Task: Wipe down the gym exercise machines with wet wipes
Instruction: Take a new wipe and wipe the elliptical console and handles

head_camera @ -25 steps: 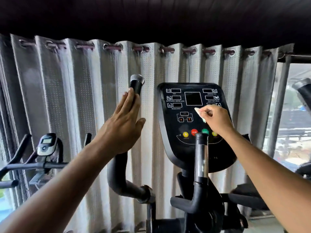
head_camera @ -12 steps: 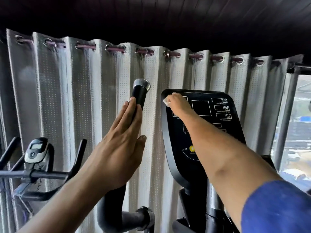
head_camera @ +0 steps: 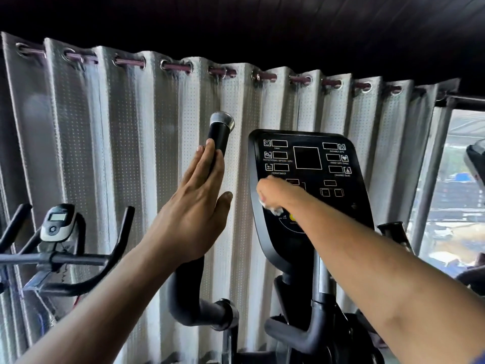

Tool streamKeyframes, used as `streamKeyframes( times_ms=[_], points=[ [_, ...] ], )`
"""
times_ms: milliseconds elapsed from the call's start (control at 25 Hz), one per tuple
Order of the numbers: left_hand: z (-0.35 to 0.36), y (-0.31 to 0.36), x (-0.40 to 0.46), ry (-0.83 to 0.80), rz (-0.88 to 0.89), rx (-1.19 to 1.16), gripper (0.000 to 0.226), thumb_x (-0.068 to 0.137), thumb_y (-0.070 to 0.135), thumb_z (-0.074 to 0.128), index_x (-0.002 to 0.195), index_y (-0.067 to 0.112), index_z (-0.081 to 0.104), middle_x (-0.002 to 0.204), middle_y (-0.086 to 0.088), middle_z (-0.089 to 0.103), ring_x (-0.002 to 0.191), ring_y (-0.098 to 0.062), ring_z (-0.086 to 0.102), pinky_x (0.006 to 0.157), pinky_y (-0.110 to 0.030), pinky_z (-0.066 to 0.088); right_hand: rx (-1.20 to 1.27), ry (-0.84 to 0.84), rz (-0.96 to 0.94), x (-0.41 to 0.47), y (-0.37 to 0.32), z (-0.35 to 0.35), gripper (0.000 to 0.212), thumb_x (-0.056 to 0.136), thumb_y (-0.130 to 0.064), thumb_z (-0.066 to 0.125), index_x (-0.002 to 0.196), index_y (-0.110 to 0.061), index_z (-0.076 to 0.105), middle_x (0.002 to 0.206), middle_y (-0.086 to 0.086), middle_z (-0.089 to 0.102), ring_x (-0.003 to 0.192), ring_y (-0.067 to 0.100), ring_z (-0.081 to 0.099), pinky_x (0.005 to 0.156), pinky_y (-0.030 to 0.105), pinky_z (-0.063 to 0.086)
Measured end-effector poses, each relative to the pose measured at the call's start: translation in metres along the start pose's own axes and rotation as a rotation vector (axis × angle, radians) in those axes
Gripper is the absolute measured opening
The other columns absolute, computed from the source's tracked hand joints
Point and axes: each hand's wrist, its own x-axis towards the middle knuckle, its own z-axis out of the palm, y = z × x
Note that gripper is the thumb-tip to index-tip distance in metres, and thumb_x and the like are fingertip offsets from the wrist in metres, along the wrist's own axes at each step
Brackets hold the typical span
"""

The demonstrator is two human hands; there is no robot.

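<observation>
right hand: scrunched round a wet wipe, rubbing the console
left hand: flat, fingers straight against the handlebar
risk: wipe could mash the buttons

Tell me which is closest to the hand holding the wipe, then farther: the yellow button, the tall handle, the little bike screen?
From the right hand:
1. Yellow button, just below it on the console.
2. Tall handle, to its left.
3. Little bike screen, far left.

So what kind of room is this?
Most likely a gym: an exercise machine's console with its handlebar, and an exercise bike beside it by the curtain.
</observation>
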Motion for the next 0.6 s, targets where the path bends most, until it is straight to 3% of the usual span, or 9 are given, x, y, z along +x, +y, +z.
streamKeyframes(
  times_ms=[120, 200, 280, 400, 520, 600],
  points=[
    [-0.001, 0.001, 0.0, -0.007, 0.008, -0.011, 0.076, 0.1, 0.042, 0.032, 0.165, 0.009, 0.011, 0.172, -0.002, -0.011, 0.156, -0.007, -0.02, 0.119, -0.011, -0.014, -0.188, -0.161, 0.028, -0.043, -0.02, 0.023, 0.015, 0.084, 0.015, 0.066, 0.083, 0.004, 0.056, 0.069, 0.012, 0.05, 0.062, 0.025, 0.064, 0.059, 0.035, 0.058],
    [-0.002, -0.001, -0.002, 0.004, 0.024, -0.002, 0.076, 0.1, 0.043, 0.031, 0.165, 0.007, 0.014, 0.172, -0.004, -0.008, 0.157, -0.009, -0.018, 0.12, -0.012, -0.012, -0.199, -0.157, 0.029, -0.044, -0.014, 0.03, 0.01, 0.086, 0.007, 0.067, 0.092, 0.001, 0.062, 0.077, 0.016, 0.062, 0.075, 0.03, 0.07, 0.07, 0.038, 0.061],
    [-0.001, -0.002, -0.001, 0.01, 0.039, 0.002, 0.075, 0.101, 0.042, 0.032, 0.165, 0.007, 0.015, 0.173, -0.004, -0.008, 0.157, -0.009, -0.018, 0.121, -0.015, -0.01, -0.116, -0.038, 0.012, -0.033, -0.001, 0.016, 0.008, 0.095, -0.009, 0.062, 0.1, -0.003, 0.065, 0.096, 0.015, 0.07, 0.086, 0.03, 0.072, 0.08, 0.043, 0.061],
    [-0.002, -0.002, -0.003, -0.002, 0.035, 0.027, 0.08, 0.098, 0.05, 0.023, 0.165, 0.009, 0.012, 0.173, -0.004, -0.011, 0.156, -0.007, -0.022, 0.123, -0.019, -0.009, -0.099, 0.239, -0.044, -0.002, 0.011, -0.025, 0.015, 0.101, -0.02, 0.059, 0.099, -0.007, 0.068, 0.097, 0.009, 0.072, 0.079, 0.023, 0.07, 0.076, 0.039, 0.06],
    [-0.002, -0.002, -0.004, 0.018, 0.05, 0.1, 0.08, 0.098, 0.051, 0.02, 0.166, 0.009, 0.013, 0.174, -0.006, -0.009, 0.157, -0.01, -0.02, 0.127, -0.028, -0.002, -0.162, 0.462, -0.124, 0.046, 0.014, -0.059, 0.012, 0.097, -0.01, 0.064, 0.106, -0.004, 0.069, 0.106, 0.01, 0.062, 0.09, 0.025, 0.066, 0.08, 0.036, 0.056],
    [-0.003, -0.003, -0.005, 0.017, 0.055, 0.138, 0.078, 0.099, 0.049, 0.021, 0.166, 0.009, 0.014, 0.174, -0.007, -0.008, 0.158, -0.011, -0.018, 0.127, -0.029, 0.0, -0.218, 0.501, -0.141, 0.081, 0.014, -0.064, 0.016, 0.092, 0.004, 0.065, 0.106, -0.002, 0.07, 0.108, 0.012, 0.059, 0.094, 0.026, 0.064, 0.076, 0.03, 0.049]
  ],
)
